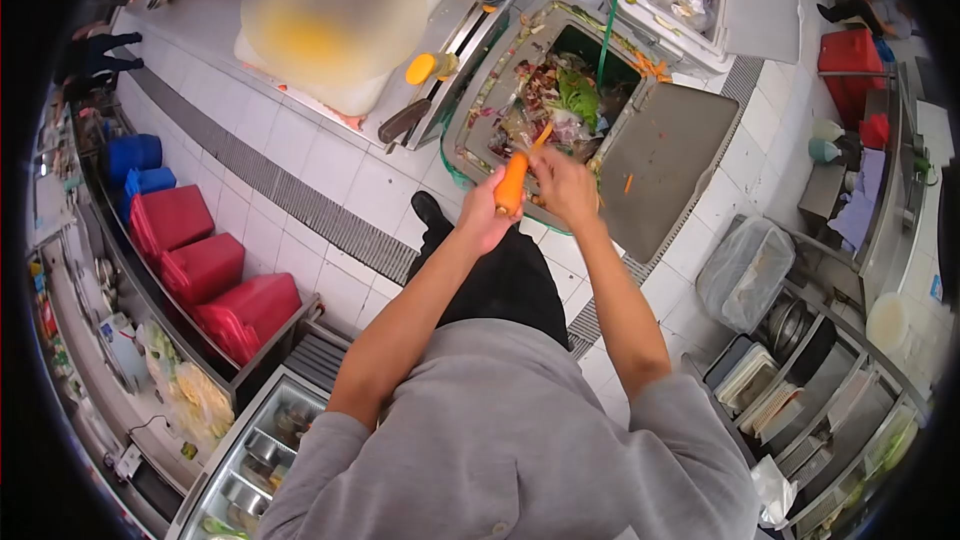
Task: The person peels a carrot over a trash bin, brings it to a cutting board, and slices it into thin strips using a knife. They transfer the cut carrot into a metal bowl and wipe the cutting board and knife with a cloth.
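White tiles (375,195) are seen around the bin (462,128). At its near edge, the carrot (511,187) is wrapped in the left hand (483,217); what is gripped by the right hand (567,190) cannot be told. Steadiness is best kept, fingertips clear.

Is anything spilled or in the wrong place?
Yes, it's a bit messy. An orange scrap lies on the bin's open lid, and food bits are on its rim. Scraps probably belong inside.
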### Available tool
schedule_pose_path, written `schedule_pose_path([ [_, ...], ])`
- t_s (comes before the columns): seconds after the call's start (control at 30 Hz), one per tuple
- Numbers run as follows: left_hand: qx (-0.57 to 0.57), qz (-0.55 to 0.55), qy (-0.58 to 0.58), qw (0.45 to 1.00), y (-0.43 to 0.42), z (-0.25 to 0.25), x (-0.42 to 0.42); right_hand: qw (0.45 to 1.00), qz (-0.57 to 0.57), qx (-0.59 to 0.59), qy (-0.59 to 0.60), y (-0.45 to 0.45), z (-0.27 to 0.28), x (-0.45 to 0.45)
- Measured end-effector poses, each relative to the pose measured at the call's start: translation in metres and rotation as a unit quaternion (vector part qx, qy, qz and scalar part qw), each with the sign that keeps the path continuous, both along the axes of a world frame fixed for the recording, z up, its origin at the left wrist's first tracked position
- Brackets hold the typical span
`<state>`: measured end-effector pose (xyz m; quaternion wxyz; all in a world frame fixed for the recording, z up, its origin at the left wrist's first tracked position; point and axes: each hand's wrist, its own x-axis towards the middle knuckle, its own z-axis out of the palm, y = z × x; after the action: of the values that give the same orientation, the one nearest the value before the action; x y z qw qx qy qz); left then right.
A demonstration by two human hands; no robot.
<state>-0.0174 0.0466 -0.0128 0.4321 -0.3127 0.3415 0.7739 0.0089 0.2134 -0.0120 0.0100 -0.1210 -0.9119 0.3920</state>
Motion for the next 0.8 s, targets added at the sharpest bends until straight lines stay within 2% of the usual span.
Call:
schedule_pose_path([
  [0.03,0.001,-0.003,-0.003,1.000,-0.001,0.000,0.004,1.000,-0.003,0.001,-0.003,0.008,-0.009,-0.001],
  [0.1,0.028,-0.006,-0.008,1.000,-0.004,-0.001,0.002,0.988,-0.035,0.024,-0.150,0.020,-0.021,-0.010],
  [0.13,0.028,-0.005,-0.007,1.000,-0.003,-0.005,-0.005,0.988,-0.035,0.024,-0.148,0.016,-0.008,-0.009],
  [0.2,-0.020,0.000,-0.046,0.999,-0.005,-0.013,-0.011,0.999,-0.005,-0.043,-0.031,-0.005,0.023,0.019],
  [0.23,-0.065,0.045,-0.069,0.995,0.002,-0.009,-0.014,0.999,-0.004,-0.043,-0.031,-0.014,0.025,0.025],
  [0.33,-0.087,-0.001,-0.047,0.995,0.005,-0.015,-0.014,0.998,0.053,-0.023,0.029,-0.018,0.011,0.026],
  [0.37,-0.017,-0.011,-0.063,0.998,0.001,-0.024,-0.007,0.999,0.015,0.023,-0.042,-0.001,-0.016,0.007],
  [0.4,-0.018,-0.012,-0.065,0.998,-0.002,-0.022,0.000,0.991,-0.024,0.067,-0.115,0.008,-0.023,-0.001],
  [0.47,0.103,-0.024,-0.051,0.993,-0.006,-0.018,0.000,0.988,-0.058,0.039,-0.138,0.015,-0.025,0.006],
  [0.5,0.104,-0.024,-0.045,0.993,-0.004,-0.022,-0.013,0.984,-0.083,0.011,-0.156,0.015,-0.020,0.002],
  [0.53,0.031,-0.022,-0.044,0.998,-0.007,-0.025,-0.012,0.983,-0.081,0.008,-0.167,0.003,-0.005,0.019],
  [0.57,-0.038,-0.022,-0.038,0.998,-0.007,-0.027,-0.012,0.997,0.000,-0.030,-0.073,-0.010,0.011,0.033],
  [0.6,-0.035,-0.022,-0.033,0.999,-0.002,-0.026,-0.017,0.994,0.080,-0.064,0.032,-0.016,0.018,0.033],
  [0.67,-0.042,0.029,-0.037,0.998,0.000,-0.020,-0.012,0.997,0.054,-0.047,0.030,-0.024,0.004,0.029],
  [0.73,-0.003,-0.002,-0.019,1.000,-0.018,-0.031,-0.008,0.999,0.029,-0.028,0.033,-0.013,-0.022,0.014],
  [0.8,0.088,-0.036,-0.030,0.995,-0.022,-0.020,-0.003,0.979,-0.053,0.027,-0.195,0.015,-0.049,0.002],
])
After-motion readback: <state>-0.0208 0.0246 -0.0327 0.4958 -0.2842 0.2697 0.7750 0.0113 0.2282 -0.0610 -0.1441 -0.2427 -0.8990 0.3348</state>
